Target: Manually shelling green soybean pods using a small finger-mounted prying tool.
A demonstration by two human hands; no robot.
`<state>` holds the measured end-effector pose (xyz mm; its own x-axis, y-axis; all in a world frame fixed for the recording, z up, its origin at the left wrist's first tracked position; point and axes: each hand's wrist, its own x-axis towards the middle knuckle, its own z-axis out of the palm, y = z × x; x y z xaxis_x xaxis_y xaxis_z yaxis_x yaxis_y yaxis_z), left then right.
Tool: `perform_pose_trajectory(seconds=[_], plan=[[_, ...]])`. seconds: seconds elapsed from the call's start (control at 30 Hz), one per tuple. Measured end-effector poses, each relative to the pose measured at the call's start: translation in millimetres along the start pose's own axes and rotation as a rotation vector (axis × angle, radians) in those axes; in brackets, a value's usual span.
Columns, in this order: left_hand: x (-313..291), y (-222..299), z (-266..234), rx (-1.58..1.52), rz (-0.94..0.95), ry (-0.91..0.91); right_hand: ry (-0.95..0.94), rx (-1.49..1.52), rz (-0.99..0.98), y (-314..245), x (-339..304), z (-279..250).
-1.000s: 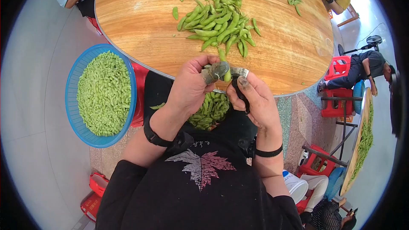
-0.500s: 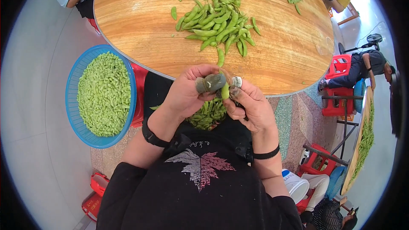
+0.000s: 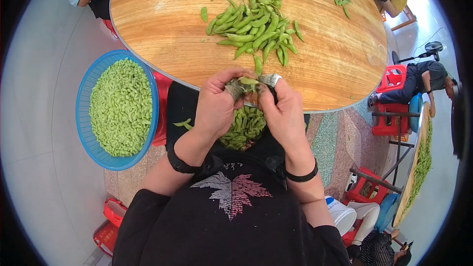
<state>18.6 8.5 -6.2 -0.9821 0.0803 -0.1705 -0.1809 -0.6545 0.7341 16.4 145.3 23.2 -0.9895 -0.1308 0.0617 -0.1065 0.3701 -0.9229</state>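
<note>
My left hand (image 3: 216, 102) pinches a green soybean pod (image 3: 249, 81) just over the table's near edge, and a grey cover wraps its thumb. Close against it, my right hand (image 3: 285, 114) has its fingers closed at the pod's other end; a pale wrapping shows on one finger. Beyond my fingertips a loose pod (image 3: 258, 65) lies on the wooden table, next to a pile of whole pods (image 3: 256, 27). Below my hands, at my lap, are many flattened green pods (image 3: 244, 128), partly hidden by my wrists.
At my left stands a blue basket (image 3: 84, 133) full of shelled green beans (image 3: 120, 108), beside a red stool (image 3: 161, 103). The round wooden table (image 3: 162, 44) fills the front. Other people sit around it and at a second table (image 3: 413, 182) on the right. A white bucket (image 3: 342, 215) stands near my right elbow.
The pod between my hands has turned from upright to lying sideways. My right hand has rotated inward and moved up slightly, its fingers now closer to my left thumb.
</note>
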Motion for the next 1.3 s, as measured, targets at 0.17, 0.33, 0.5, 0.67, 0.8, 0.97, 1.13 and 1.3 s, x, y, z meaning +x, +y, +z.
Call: perform_pose_trajectory(seconds=[0.17, 0.33, 0.5, 0.67, 0.8, 0.97, 1.13, 1.3], plan=[[-1.2, 13.2, -2.6, 0.18, 0.062, 0.049, -0.233, -0.1, -0.039, -1.0, 10.2, -14.6], [0.3, 27.8, -23.5, 0.198, 0.103, 0.124, -0.214, -0.2, -0.133, 5.2, 19.2, -27.4], [-4.0, 21.7, -17.0, 0.176, 0.006, -0.003, 0.016, -0.807, -0.072, 5.0, 25.4, 1.4], [-5.5, 19.1, 1.1, 0.083, -0.04, 0.102, 0.119, -0.364, -0.091, 14.4, 18.0, -0.5], [-2.5, 11.8, -0.8, 0.034, -0.123, 0.029, -0.022, 0.043, -0.045, 5.7, 0.7, 2.1], [-0.6, 10.4, -5.7, 0.065, -0.022, -0.031, -0.296, 0.575, 0.36, -7.2, -4.8, -8.8], [-3.4, 7.1, 1.3, 0.104, 0.043, 0.003, -0.387, 0.703, 0.399, 2.2, -5.9, -9.6], [-4.9, 7.8, -1.4, 0.059, -0.035, -0.027, -0.279, 0.509, 0.305, 1.1, -9.5, -4.5]])
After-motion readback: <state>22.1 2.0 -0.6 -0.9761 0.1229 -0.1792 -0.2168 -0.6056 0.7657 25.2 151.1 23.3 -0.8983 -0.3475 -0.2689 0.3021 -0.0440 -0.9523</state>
